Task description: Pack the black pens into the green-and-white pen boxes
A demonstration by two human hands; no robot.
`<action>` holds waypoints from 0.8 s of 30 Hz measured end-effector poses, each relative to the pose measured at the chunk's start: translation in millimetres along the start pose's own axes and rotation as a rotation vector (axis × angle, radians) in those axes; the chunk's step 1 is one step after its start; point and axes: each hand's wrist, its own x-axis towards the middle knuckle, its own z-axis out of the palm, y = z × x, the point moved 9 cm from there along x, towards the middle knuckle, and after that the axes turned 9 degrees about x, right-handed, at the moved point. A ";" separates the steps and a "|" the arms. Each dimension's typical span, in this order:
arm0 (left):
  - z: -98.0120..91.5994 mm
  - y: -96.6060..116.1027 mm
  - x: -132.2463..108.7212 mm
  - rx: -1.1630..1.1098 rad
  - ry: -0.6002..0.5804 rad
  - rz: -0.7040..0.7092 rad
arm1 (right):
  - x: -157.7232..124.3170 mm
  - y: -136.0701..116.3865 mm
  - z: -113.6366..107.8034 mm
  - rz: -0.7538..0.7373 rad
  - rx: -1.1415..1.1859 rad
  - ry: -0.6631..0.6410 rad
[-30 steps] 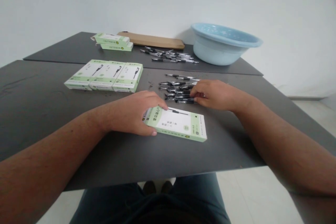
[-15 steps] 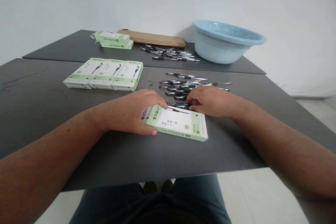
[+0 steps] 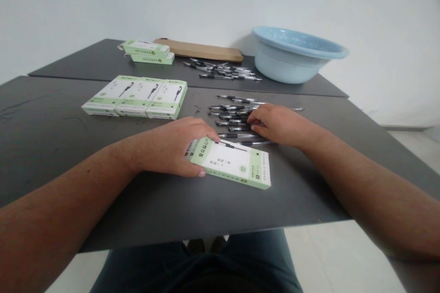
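Observation:
A flat white-and-green pen box [image 3: 233,162] lies slanted near the table's front edge. My left hand [image 3: 178,146] grips its left end, thumb on the near side and fingers on the far side. Just beyond the box, several black-and-clear gel pens [image 3: 228,109] are spread in a loose row. Over the right part of these pens is my right hand [image 3: 275,123], its fingers curled down and pinched together among them. The fingertips partly hide the pens, so I cannot make out what is between them.
Three similar boxes [image 3: 135,96] lie side by side at left, and two more [image 3: 147,50] are stacked behind. More pens [image 3: 227,71] lie on the back table beside a light blue basin [image 3: 292,59]. A brown cardboard piece [image 3: 202,50] rests against the wall.
My right hand has moved slightly away from me, up the row of pens. The near pens show more clearly, and the box's right end has shifted a little towards me. My left hand stays put.

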 end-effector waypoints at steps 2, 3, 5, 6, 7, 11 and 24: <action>0.6 -0.4 -0.2 0.000 0.001 0.001 | -0.8 -0.3 0.1 0.031 0.015 -0.002; 0.8 -0.4 -0.3 -0.001 0.002 0.003 | -1.4 -1.0 0.0 0.037 0.021 -0.005; 1.1 -0.4 -0.5 -0.006 0.004 0.004 | -3.0 -4.2 0.1 0.020 0.023 -0.017; 1.1 -0.4 -0.6 -0.009 0.006 0.004 | -3.7 -6.5 0.6 0.000 0.020 -0.028; 0.9 -0.5 -0.6 -0.011 0.007 0.002 | -4.4 -8.6 1.2 -0.018 0.018 -0.039; -0.3 -0.4 -0.5 -0.006 0.010 -0.008 | -4.9 -10.8 1.3 -0.034 0.032 -0.037; -0.3 1.2 0.5 -0.015 -0.018 -0.017 | 2.8 13.4 0.5 0.054 0.017 0.082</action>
